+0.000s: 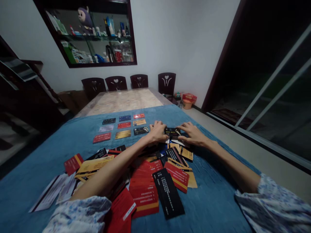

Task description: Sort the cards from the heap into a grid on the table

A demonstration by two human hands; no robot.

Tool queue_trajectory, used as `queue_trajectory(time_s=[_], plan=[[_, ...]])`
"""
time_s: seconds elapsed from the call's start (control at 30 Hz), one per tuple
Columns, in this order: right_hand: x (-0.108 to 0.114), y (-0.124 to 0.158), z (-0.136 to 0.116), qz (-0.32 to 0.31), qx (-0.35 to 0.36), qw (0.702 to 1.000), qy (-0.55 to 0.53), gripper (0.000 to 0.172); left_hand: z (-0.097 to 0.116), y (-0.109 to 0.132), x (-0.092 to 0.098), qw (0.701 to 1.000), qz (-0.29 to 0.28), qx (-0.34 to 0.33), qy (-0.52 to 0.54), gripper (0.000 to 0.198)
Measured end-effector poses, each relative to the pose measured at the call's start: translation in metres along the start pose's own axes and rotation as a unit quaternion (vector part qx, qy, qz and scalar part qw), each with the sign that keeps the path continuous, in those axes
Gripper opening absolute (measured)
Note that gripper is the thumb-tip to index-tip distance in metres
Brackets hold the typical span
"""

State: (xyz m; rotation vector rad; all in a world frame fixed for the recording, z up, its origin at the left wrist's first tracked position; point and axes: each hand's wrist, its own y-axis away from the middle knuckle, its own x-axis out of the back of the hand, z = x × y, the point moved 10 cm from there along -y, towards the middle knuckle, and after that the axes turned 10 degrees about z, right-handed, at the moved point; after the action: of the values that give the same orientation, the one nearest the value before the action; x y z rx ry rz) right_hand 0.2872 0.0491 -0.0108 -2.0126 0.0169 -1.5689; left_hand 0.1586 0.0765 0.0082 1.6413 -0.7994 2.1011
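Right of the rows of coloured cards (124,125) on the blue-clothed surface (213,176), I see a black rectangular card with yellow lettering (172,131), its ends pinched in the grip of left hand (157,131) and right hand (191,133). Uneven pressure could twist it loose; a dipping left forearm (111,166) could drag the loose multicoloured card pile (145,191).

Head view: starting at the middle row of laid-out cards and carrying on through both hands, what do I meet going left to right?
Pale silver card → red card → yellow card → left hand → black VIP card → right hand.
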Motion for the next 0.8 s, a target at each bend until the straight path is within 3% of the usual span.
queue_trajectory(time_s=[0.37,0.8], plan=[[-0.011,-0.043,-0.032,-0.09,0.0,0.996,0.021,0.052,-0.034,0.017,0.014,0.998,-0.018,0.047,-0.039,0.046],[-0.036,-0.097,-0.083,-0.145,0.028,0.988,0.05,0.051,-0.101,0.036,0.032,0.99,-0.013,0.121,-0.07,0.046]])
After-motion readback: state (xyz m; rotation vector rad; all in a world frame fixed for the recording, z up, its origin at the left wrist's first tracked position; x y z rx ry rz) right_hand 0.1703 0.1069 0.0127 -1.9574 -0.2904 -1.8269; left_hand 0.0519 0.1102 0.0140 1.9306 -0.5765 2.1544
